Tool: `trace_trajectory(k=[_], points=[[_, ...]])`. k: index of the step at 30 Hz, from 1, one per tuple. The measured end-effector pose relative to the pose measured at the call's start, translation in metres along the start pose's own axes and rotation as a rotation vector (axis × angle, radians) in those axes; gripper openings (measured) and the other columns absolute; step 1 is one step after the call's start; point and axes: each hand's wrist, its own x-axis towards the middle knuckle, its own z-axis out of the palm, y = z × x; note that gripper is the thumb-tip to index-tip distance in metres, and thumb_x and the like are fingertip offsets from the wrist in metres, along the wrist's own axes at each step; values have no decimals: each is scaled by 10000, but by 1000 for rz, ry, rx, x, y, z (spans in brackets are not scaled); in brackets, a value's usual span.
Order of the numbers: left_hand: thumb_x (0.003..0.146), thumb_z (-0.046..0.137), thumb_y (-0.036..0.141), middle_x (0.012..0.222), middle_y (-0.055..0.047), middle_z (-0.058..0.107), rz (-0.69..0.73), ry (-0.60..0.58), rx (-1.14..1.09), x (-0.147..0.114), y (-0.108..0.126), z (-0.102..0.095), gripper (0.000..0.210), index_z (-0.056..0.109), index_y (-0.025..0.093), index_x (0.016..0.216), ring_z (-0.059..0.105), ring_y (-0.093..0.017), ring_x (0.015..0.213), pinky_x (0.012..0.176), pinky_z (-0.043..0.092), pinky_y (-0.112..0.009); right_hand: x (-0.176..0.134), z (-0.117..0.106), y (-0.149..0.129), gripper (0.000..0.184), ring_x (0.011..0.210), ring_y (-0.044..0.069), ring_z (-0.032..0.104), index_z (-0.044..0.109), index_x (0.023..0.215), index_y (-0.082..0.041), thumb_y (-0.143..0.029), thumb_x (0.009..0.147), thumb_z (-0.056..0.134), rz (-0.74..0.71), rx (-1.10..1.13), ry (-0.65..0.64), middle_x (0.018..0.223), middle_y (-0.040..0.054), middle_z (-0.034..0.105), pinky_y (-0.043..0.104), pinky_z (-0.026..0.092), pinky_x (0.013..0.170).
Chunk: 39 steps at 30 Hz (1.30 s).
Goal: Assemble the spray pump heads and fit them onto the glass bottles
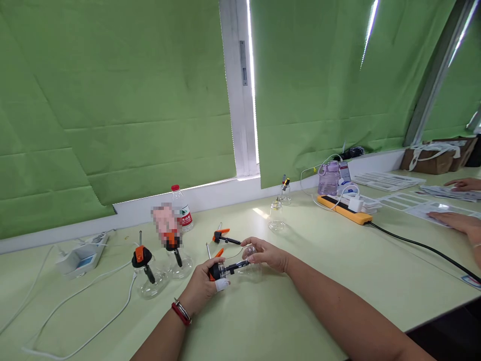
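My left hand [203, 287], with white tape on one finger, is closed round the black-and-orange trigger head [215, 271] of a clear bottle [252, 271]. My right hand [269, 255] grips the bottle's rounded body at its other end, so the bottle is tilted on its side above the table. A black tube runs from the head into the bottle. Just behind lies a loose black-and-orange trigger head [221, 236]. Left of my hands, a similar bottle [152, 287] stands upright with its head fitted, and another bottle [181, 268] is beside it.
A red-capped water bottle [184, 213] stands by the wall. At the back are two small clear bottles, one [277, 220] nearer. A white power strip [84, 256] and cables lie left; an orange power strip [343, 209] and purple jug [329, 178] right. Another person's hands [453, 219] rest on papers.
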Motion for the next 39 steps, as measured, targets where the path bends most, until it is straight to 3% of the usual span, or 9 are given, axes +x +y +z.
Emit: trace_trajectory(k=[5,11,28,39], points=[[517,809,283,752,15,558,-17,29,-33,1,1,-1,590,608,151,1056,505,-119,643,585,466,-243,-1,-2,-1,553,882,152,558,501,1141,-208,-381,677,747,-48,48,39,1039,61,576,300,447,774],[537,806,297,776,8,554,-18,39,-56,3,-1,-5,577,592,145,1051,514,-115,628,591,500,-261,-3,-9,0,834,978,166,521,472,1202,-263,-156,473,860,-33,96,-81,1233,73,460,301,479,777],[526,792,270,719,28,546,-52,-17,-26,-1,5,-2,568,593,143,1042,491,-116,624,548,478,-240,-2,-11,0,702,865,163,595,522,1155,-201,-196,527,838,29,101,-43,1098,91,569,313,503,744],[516,801,285,695,42,536,-64,-11,-7,-1,4,-3,580,601,154,1044,484,-100,576,539,453,-234,-3,-12,0,765,900,154,585,507,1137,-216,-157,461,861,31,37,-57,1117,70,559,325,482,822]])
